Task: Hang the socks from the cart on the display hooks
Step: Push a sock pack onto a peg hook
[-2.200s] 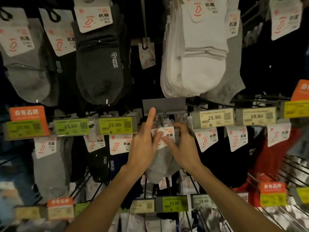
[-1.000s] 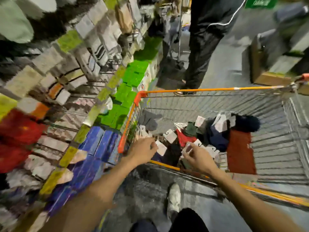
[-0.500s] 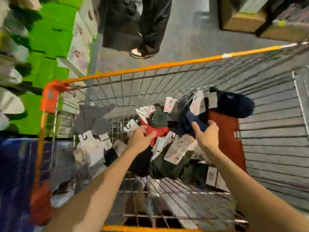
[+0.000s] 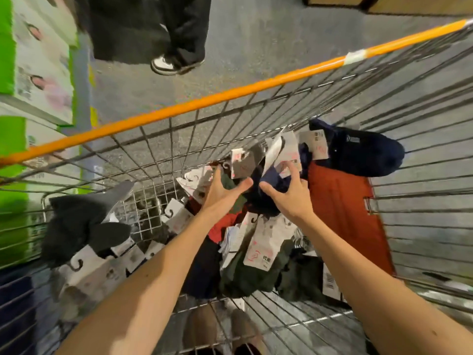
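I look down into a wire cart with an orange rim [image 4: 230, 97]. A heap of carded socks lies in it: dark green pairs [image 4: 245, 280], a navy pair [image 4: 363, 155], a red piece [image 4: 343, 213] and dark grey pairs [image 4: 76, 221] on the left. Both hands are down in the middle of the heap. My left hand [image 4: 222, 193] reaches in with straight fingers and thumb spread, touching a dark green sock. My right hand [image 4: 289, 196] pinches a navy sock pair [image 4: 271, 179] between thumb and fingers, just under its white cards. No display hooks are in view.
Another person stands beyond the cart, one shoe [image 4: 169, 65] on the grey floor. Green and white boxes [image 4: 10, 149] line the left side. Cardboard boxes [image 4: 409, 5] sit at the top right. My own feet [image 4: 204, 329] show through the cart's bottom wires.
I turned from the sock display down to the cart. Both hands went into the heap, and over the last half second they moved closer together around the navy pair.
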